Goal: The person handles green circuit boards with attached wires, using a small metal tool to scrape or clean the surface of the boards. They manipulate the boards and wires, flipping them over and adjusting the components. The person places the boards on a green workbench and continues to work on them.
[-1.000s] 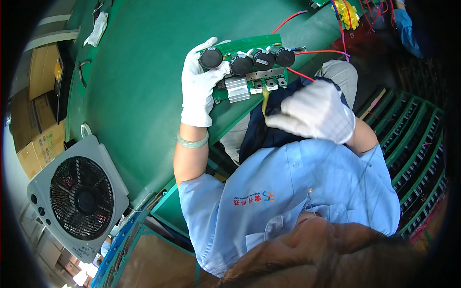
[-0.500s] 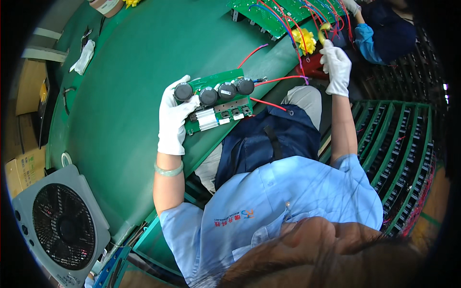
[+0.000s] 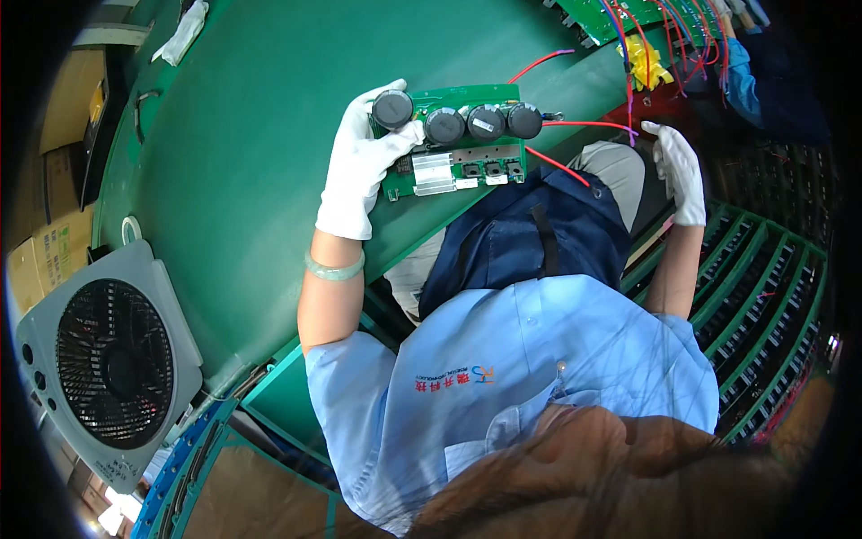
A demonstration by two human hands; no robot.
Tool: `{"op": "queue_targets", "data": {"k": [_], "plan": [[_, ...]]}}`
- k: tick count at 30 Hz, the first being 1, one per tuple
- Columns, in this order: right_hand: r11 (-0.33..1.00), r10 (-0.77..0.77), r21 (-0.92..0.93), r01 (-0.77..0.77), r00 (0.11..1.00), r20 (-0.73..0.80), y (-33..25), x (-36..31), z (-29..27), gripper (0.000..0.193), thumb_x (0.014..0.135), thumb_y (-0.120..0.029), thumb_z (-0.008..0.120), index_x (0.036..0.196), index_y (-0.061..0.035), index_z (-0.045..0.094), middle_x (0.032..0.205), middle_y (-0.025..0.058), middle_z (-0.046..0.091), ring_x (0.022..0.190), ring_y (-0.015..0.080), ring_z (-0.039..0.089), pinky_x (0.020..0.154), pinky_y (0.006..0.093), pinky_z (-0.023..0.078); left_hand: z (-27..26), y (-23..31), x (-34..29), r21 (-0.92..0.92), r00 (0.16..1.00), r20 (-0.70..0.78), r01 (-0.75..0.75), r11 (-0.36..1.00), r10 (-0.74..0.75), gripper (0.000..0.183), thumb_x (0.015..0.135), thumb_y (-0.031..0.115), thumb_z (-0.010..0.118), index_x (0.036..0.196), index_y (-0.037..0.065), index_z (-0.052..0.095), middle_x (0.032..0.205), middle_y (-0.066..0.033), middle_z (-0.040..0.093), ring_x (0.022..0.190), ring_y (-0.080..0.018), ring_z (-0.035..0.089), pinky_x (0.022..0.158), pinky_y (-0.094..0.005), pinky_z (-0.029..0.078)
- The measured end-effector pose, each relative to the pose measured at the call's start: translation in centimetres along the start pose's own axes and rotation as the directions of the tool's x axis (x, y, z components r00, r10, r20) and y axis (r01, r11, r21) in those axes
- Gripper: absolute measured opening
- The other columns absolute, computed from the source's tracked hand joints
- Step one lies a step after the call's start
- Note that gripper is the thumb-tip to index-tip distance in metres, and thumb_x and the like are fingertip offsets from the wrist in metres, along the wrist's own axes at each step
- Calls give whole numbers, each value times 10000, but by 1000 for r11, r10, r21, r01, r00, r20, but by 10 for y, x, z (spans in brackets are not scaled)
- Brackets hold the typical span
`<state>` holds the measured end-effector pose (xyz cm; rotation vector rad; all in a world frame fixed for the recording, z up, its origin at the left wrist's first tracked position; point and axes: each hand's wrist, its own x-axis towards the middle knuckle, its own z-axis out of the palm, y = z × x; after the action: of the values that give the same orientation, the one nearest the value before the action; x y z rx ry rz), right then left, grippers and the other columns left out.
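White-gloved, my left hand (image 3: 355,171) grips the left end of a green circuit board (image 3: 471,93), thumb across its face. The board carries a row of black round capacitors (image 3: 486,123) and a silver finned heat sink (image 3: 434,173). Red wires (image 3: 561,166) with ring lugs and purple-sleeved ends stick out from its right side over the table edge and my lap. My right hand (image 3: 680,175), also gloved, is raised to the right of the wires, fingers stretched and apart, with nothing visible in it.
A larger green board (image 3: 600,16) with red and blue wires lies at the far right, beside a yellow bundle (image 3: 645,63). Another person's blue sleeve (image 3: 743,85) is there. Slotted green racks (image 3: 750,296) stand right; a grey fan (image 3: 112,359) stands left. White cloth (image 3: 183,34) lies far left.
My right hand has drawn back toward me from the wired board; the yellow piece at its fingertips is gone from it. My left hand still holds the circuit board. The whole view has shifted.
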<state>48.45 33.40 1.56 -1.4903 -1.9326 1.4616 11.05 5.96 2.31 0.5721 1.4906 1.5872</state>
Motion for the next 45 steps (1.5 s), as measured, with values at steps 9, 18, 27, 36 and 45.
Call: {"op": "queue_targets", "data": {"k": [9, 18, 27, 36, 45], "plan": [[963, -174, 257, 83, 918, 356, -61, -83, 99, 196, 916, -85, 629, 1061, 16, 714, 723, 46, 675, 505, 60, 517, 473, 202, 400, 2, 17, -2, 36, 998, 68, 10, 999, -12, 659, 745, -42, 795, 1326, -44, 485, 1163, -108, 575, 1048, -146, 588, 939, -300, 505], [622, -733, 44, 782, 561, 385, -74, -86, 133, 331, 753, -19, 666, 1074, -94, 702, 993, 85, 690, 739, 260, 625, 674, 358, 520, 8, 13, -8, 233, 977, 41, -212, 949, 208, 707, 658, -27, 854, 1278, -12, 513, 1353, -172, 545, 1202, -238, 551, 1038, -367, 453], [475, -710, -226, 851, 522, 473, -53, -82, 140, 277, 702, -25, 611, 955, -116, 679, 1127, 70, 705, 704, 235, 661, 576, 341, 510, 9, 5, -13, 264, 932, 79, -362, 894, 354, 741, 665, 151, 911, 1266, -28, 515, 1310, -186, 575, 1215, -255, 557, 1044, -388, 450], [552, -747, -136, 823, 560, 358, -43, -85, 125, 312, 710, -15, 640, 1006, -87, 706, 1136, 107, 704, 736, 248, 681, 636, 325, 539, 14, 3, -13, 142, 944, 43, -330, 933, 327, 702, 651, 25, 867, 1251, -23, 506, 1317, -197, 557, 1203, -263, 547, 1029, -384, 453], [645, -690, -129, 753, 646, 326, -57, -85, 130, 445, 797, -27, 677, 1239, -71, 649, 1012, 141, 696, 738, 288, 659, 678, 335, 531, 14, 10, -9, 105, 828, -350, -430, 897, 438, 630, 751, -37, 782, 1297, -10, 470, 1343, -129, 525, 1111, -211, 579, 991, -345, 481]]}}
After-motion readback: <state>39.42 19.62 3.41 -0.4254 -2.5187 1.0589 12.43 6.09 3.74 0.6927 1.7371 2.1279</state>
